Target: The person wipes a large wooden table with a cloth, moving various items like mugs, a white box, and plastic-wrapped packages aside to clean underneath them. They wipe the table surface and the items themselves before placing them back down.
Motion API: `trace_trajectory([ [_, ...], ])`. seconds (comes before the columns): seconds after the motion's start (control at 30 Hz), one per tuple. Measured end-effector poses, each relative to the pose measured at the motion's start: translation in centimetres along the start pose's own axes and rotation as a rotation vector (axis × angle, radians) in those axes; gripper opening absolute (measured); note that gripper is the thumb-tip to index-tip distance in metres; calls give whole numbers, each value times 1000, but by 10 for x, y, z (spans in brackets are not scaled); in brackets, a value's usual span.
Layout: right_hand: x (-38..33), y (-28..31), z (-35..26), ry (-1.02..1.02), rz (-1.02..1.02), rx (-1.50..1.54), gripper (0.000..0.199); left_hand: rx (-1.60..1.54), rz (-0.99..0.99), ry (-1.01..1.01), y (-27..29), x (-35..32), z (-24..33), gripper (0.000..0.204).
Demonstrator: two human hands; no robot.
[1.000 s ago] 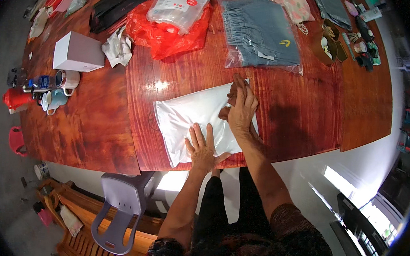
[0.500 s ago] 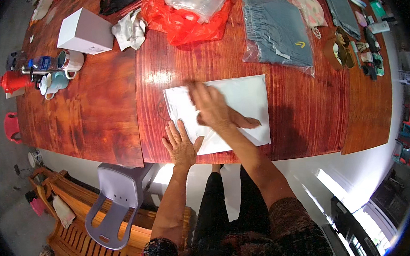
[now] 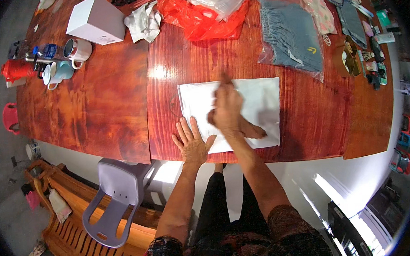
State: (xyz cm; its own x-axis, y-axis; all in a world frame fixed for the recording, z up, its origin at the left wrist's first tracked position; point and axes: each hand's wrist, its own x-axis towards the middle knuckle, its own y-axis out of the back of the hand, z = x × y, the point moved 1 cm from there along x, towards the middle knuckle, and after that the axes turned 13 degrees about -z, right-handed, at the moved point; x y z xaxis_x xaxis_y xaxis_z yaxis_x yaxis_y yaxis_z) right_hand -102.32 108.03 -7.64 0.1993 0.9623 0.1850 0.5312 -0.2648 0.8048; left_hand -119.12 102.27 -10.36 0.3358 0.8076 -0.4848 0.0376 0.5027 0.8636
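A flat white rectangular sheet (image 3: 255, 93) lies on the table near its front edge; whether it is paper or a thin packet I cannot tell. My left hand (image 3: 194, 143) rests flat on its lower left part, with the fingers spread. Over the middle of the sheet, my right hand (image 3: 227, 109) is blurred by motion and looks closed. Something brown (image 3: 253, 130) sticks out from beside that hand toward the lower right, and a dark tip shows past its fingers. What it is I cannot make out.
Around the reddish wooden table (image 3: 103, 97) stand a white box (image 3: 95, 21), mugs (image 3: 77, 50), a crumpled white cloth (image 3: 144, 23), a red plastic bag (image 3: 207, 28), bagged grey-blue fabric (image 3: 288, 31) and a small brown container (image 3: 351, 60). A grey chair (image 3: 118, 181) stands at the front left.
The view has shifted, so the table's things appear farther right. My right hand has turned over the sheet, its fingers now pointing more straight ahead. The left hand stays flat on the sheet.
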Motion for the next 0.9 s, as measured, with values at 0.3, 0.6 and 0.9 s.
trace_trajectory([
  [0.3,-5,-5,-26,176,-108,-125,41,-13,-193,57,16,0,8,98],
  [0.6,-68,68,66,-345,301,-608,39,-23,-291,90,23,3,13,99],
  [0.9,-78,4,-27,-234,-98,17,34,-256,-135,-17,18,-3,-5,82],
])
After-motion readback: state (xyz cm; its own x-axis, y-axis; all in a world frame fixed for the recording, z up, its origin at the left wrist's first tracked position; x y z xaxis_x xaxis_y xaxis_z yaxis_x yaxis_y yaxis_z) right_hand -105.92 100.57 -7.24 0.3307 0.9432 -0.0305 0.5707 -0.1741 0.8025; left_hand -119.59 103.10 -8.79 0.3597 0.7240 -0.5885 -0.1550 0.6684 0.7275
